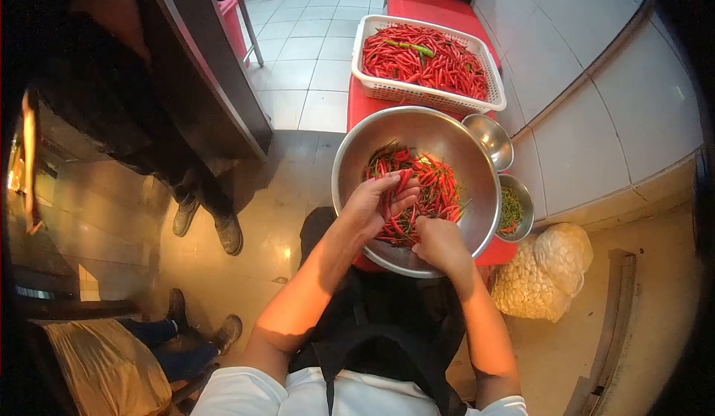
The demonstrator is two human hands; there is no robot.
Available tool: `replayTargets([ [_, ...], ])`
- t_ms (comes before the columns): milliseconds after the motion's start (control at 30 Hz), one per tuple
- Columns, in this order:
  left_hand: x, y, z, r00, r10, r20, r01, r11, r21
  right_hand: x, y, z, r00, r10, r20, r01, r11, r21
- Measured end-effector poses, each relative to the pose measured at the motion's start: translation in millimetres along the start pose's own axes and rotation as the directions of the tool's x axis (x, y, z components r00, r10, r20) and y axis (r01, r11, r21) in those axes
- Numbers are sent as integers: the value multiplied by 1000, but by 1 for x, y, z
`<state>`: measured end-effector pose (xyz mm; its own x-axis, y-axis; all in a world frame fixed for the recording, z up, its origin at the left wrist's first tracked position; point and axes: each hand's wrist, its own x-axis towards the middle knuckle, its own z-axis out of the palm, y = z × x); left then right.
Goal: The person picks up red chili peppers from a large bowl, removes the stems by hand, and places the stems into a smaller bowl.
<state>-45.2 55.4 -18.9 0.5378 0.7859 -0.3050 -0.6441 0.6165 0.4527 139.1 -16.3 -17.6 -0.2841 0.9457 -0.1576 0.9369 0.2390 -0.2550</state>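
A large steel bowl (477, 170) holds a heap of red chili peppers (442, 192), many with green stems. Over the heap, my left hand (378, 200) is turned palm up, with a few red chilies lying between its thumb and curled fingers. Just to its right, my right hand (441, 243) reaches down into the bowl with its fingers bent toward the chilies. Its fingertips are mostly hidden, so what they pinch does not show. Beside the bowl, a small steel bowl (523, 206) contains green stems and bits of red.
Behind the bowl, a white plastic basket (365, 81) full of red chilies rests on a red tabletop (417, 2). Another small steel bowl (488, 139) stands by the tiled wall. A bag of pale cloves (540, 274) sits lower right. Other people's legs (201, 192) are at left.
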Motion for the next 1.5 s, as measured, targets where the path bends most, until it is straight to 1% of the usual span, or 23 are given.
replayTargets([
  [67, 2, -3, -2, 1000, -12, -10, 12, 1000, -18, 2, 4, 16, 986, -22, -167, 19, 1000, -20],
  [167, 2, -5, -3, 1000, -24, -7, 24, 999, -29, 6, 4, 18, 993, -23, -117, 21, 1000, -20],
  [267, 2, -4, -4, 1000, -12, 7, 13, 999, -40, 7, 2, 8, 997, -80, -15, 80, 997, -1],
  [367, 0, 0, -1, 1000, 0, -2, 0, 1000, -23, 8, 7, 0, 994, -26, 106, 20, 998, 62],
  [467, -2, 2, -2, 1000, -1, -2, 1, 999, -37, 5, 26, -1, 999, 1, -46, 3, 996, 91],
  [500, -3, 2, -2, 1000, 1, -12, -2, 1000, -31, 5, 22, -13, 993, 113, -14, -113, 992, 49],
  [600, -4, 3, 2, 1000, 2, -30, -3, 1000, -18, 0, 26, -34, 982, 173, -80, -168, 983, 73],
  [633, -4, 3, 3, 999, 1, -34, -2, 1000, -16, -2, 26, -41, 989, 128, -73, -122, 989, 81],
  [733, -2, 0, 0, 1000, -4, -12, 3, 999, -33, -3, 34, -38, 999, 47, 24, -49, 994, 99],
  [833, -2, -1, 1, 1000, -5, -3, 5, 999, -43, 0, 30, -31, 996, -14, 91, 2, 991, 131],
  [933, -2, -1, -2, 1000, -7, 7, 7, 999, -42, 9, 30, -17, 966, -133, 220, 141, 990, -19],
  [1033, -5, 2, -1, 1000, 6, -2, -6, 1000, -18, 11, 28, -7, 958, -143, 247, 179, 975, -130],
  [1133, -7, 6, -1, 1000, 23, -5, -23, 1000, -14, 11, 26, -17, 966, -142, 214, 173, 976, -135],
  [1233, -6, 8, -5, 999, 33, -16, -33, 999, -32, 10, 13, -38, 969, -210, 132, 218, 975, -48],
  [1333, -4, 6, -6, 999, 32, -13, -32, 999, -36, 14, 0, -27, 938, -347, -20, 342, 911, 229],
  [1500, -3, 5, -6, 1000, 16, 4, -16, 999, -47, 24, -21, -7, 914, -393, 95, 393, 919, 19],
])
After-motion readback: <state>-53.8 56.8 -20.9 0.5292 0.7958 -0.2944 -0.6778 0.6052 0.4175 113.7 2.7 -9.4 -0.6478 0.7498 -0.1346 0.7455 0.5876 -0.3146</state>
